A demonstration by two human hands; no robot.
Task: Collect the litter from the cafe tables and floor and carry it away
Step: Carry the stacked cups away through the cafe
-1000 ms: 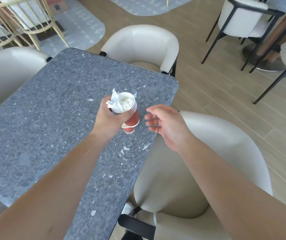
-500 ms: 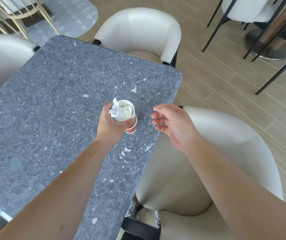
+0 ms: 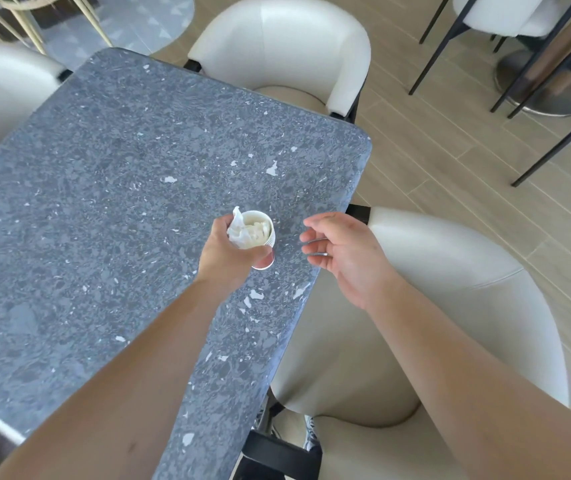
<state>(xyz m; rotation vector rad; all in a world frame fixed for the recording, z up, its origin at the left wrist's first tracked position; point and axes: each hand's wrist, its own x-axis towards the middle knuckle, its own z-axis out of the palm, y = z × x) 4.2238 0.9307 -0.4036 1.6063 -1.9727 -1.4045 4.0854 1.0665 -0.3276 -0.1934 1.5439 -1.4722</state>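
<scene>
the left hand [image 3: 223, 252] is gripping a tissue-stuffed paper cup [image 3: 259, 233] over the grey table [image 3: 104, 202]; the right hand [image 3: 343, 251] is hovering beside it with fingers relaxed, white chairs [image 3: 433, 289] crowding the table's edges.

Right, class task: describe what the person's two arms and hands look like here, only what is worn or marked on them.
Both forearms are bare to the frame's edge: no sleeves, gloves, watch or bracelet show. The left hand has no visible ring. The right hand has a small dark mark near the index knuckle; whether it is a tattoo or a smudge cannot be told.

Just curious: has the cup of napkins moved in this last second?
Yes: the cup drew back from the table's large white fleck, toward the person.
</scene>
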